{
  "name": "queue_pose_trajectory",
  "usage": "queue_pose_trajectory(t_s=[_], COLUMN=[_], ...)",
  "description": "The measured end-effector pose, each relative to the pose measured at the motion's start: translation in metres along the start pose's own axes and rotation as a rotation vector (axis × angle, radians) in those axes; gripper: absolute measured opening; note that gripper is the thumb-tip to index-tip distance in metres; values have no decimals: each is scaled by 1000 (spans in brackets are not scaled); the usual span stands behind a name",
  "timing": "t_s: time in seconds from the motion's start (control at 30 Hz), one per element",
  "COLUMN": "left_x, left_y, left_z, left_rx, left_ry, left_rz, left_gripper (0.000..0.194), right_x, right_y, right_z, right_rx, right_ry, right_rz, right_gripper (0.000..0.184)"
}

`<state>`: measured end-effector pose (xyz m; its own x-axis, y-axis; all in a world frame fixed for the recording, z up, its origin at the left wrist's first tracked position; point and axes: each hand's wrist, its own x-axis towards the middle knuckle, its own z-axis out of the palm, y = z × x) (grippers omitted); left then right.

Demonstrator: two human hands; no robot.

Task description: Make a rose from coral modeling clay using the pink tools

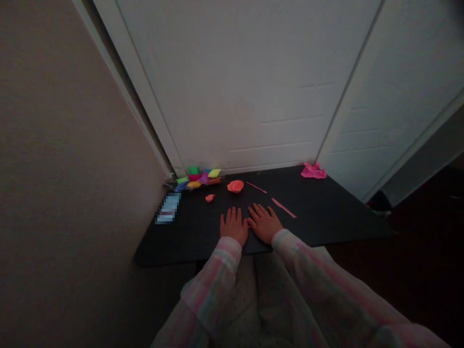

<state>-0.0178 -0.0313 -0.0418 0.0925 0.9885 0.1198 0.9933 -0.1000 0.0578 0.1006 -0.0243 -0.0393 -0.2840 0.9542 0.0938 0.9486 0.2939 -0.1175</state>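
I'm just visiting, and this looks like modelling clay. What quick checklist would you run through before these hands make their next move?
Left hand and right hand flat on the black tabletop, holding nothing: ok.
Coral clay lump lying just ahead of the hands: ok.
Small coral piece apart from the lump: ok.
Upper pink strip and lower pink strip lying apart: ok.
Colored clay packets sealed: cannot tell.
Fingers free of clay residue: cannot tell, too dim.
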Motion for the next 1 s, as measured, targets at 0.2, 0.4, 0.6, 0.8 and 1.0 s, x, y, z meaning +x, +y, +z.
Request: queue_pose_trajectory(t_s=[0.2,0.4,0.6,0.8,1.0], left_x=[-4,30,52,54,36], left_y=[2,-2,-4,-4,-4], left_z=[-2,3,3,0,3], left_rx=[4,1,-28,-29,-8], left_ry=[-26,-57,-66,-67,-17], left_rz=[-14,-48,-77,-79,-21], left_gripper=[48,49,51,52,50], right_x=[-6,30,56,57,36], right_y=[-3,4,12,13,9], right_z=[-1,2,4,2,2], right_rx=[-5,3,7,10,9], right_ry=[-14,-34,-18,-23,-9], right_rz=[15,36,15,8,-11], right_gripper=[52,52,51,51,52])
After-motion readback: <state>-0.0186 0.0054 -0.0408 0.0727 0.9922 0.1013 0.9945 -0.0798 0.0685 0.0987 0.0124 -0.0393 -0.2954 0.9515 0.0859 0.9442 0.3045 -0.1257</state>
